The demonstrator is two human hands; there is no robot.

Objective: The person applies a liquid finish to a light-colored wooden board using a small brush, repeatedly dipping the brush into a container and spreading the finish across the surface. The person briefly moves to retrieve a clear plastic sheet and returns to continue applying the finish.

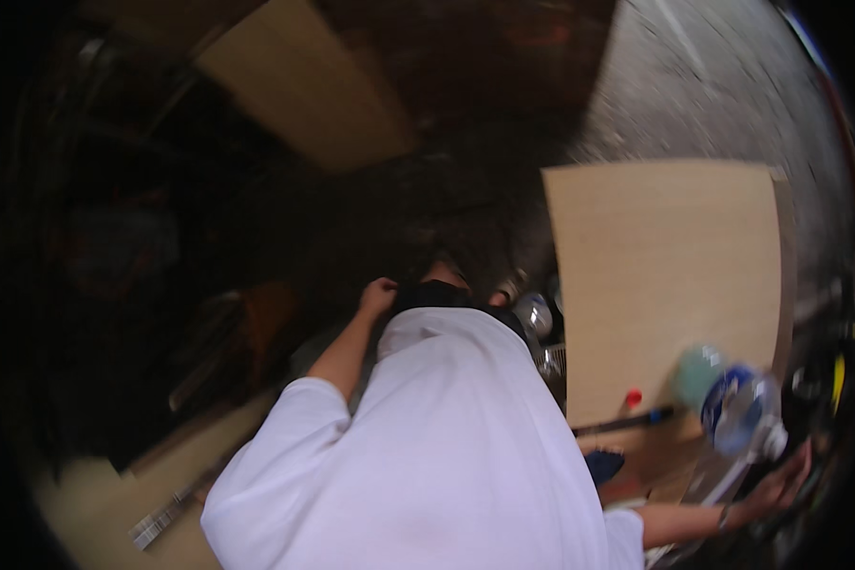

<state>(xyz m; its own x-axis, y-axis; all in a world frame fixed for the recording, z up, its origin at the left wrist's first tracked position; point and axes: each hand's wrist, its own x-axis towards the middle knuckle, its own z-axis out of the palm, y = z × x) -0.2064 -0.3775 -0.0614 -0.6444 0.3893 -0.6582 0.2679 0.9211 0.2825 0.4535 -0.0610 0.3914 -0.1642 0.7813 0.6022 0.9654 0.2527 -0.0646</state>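
Note:
My left hand (380,295) hangs beside my dark shorts, small and smeared in the picture, so its fingers do not show clearly. Far out to the right, my right hand (779,486) reaches past the board's near end with fingers stretched out. Close to that hand is a clear plastic bottle (734,418) with a blue label, lying tilted; I see a gap between the two. A pale green rounded object (698,373) sits behind the bottle. On the light wooden board (670,256) are a red cap (634,397) and a dark, thin tool with a blue part (636,418).
More clear plastic bottles (534,313) stand or lie by my feet, left of the board. Another light wooden panel (304,85) is at the far left. Rough grey ground (703,85) stretches beyond the board. The left side is very dark.

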